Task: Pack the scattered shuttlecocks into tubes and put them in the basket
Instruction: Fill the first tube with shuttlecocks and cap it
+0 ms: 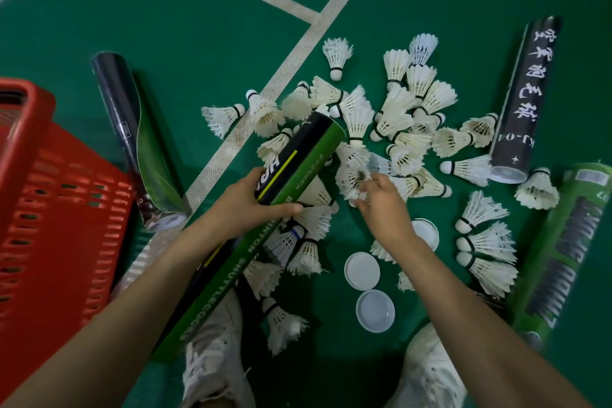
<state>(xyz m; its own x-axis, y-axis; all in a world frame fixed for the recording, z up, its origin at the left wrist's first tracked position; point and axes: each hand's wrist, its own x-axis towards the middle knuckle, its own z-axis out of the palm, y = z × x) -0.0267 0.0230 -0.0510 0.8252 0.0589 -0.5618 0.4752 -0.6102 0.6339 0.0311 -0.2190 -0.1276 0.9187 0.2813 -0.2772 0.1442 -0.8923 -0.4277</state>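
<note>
Tube mouth angled up and away from the hands, shuttlecock just to its right

Shuttlecocks [390, 129] lay heaped on the green court floor [198, 43], most of them beyond and to the right of a white court line [284, 76] that ran diagonally across it. The left hand [251, 205] was wrapped around a black-and-green tube [265, 215], thumb on the near side and fingers curled over the far side, so the tube's long axis ran from near the person's left shoe [215, 351] up and rightward, its open mouth ending over the middle of the heap. The right hand [381, 202] was closed in a pinch at the fingertips on one shuttlecock [359, 175] at the heap's centre; whether it was lifted clear of the others could not be told. That shuttlecock sat just right of and slightly nearer than the tube mouth, so the right hand was plainly the nearer one for feeding it in, probably cork first, along the tube's slant.

Three white caps [362, 270] lay on the floor beneath the right forearm. Other tubes lay around: a dark one [132, 136] beside the red basket [59, 209] at the left edge, a black lettered one [523, 99] at the far right, and a green one [563, 248] at the right edge. Packing looked barely begun, with the basket apparently holding no tubes
</note>
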